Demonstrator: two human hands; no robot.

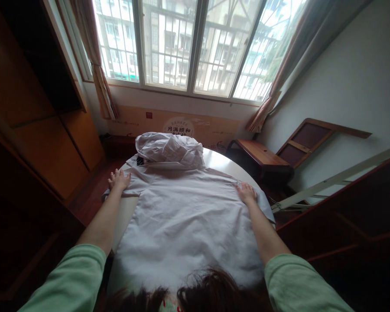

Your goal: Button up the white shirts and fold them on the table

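Observation:
A pale, whitish shirt (188,208) lies spread out on a round white table (217,159), its body toward me and its sleeves out to both sides. My left hand (119,180) rests on the left sleeve with its fingers spread. On the right, my right hand (246,192) lies flat on the cloth near the other sleeve, fingers stretched out. Beyond the shirt's collar end sits a crumpled heap of similar pale cloth (169,149). A small dark patch shows at the heap's left edge; I cannot make out what it is.
Behind the table stands a long printed box or board (201,125) below a barred window (169,43). A wooden bench (263,154) and a leaning wooden panel (307,136) are at the right. Orange-brown cabinets (58,147) line the left side.

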